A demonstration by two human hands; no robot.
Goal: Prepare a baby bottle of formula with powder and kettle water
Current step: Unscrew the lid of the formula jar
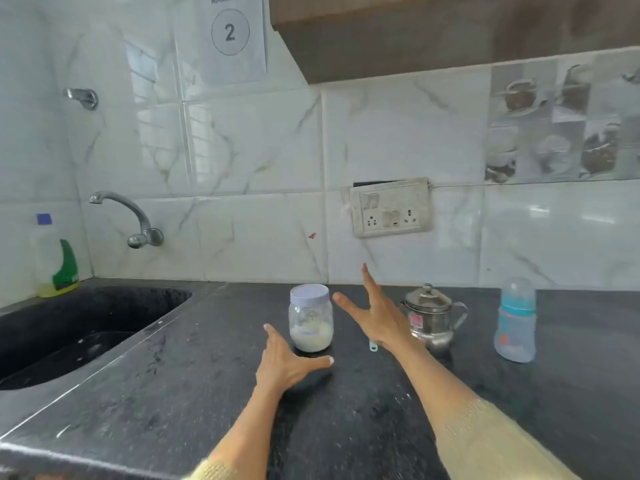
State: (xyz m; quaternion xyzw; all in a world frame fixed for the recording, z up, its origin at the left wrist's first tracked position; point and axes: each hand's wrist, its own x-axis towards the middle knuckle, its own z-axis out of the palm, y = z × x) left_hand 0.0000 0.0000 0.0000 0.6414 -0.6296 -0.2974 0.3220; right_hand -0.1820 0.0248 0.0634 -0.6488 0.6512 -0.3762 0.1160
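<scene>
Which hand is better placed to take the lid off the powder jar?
The right hand, probably: it hovers open at the height of the powder jar's lid, while the left hand sits low by the base, suited to steadying it.

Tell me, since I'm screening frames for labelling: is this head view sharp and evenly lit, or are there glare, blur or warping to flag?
Head view: daylight glare streaks the glossy wall tiles; the wide lens bends the countertop edge and cabinet line; overall soft, so the jar and baby bottle markings are unreadable; both the left hand and right hand stay distinct.
</scene>
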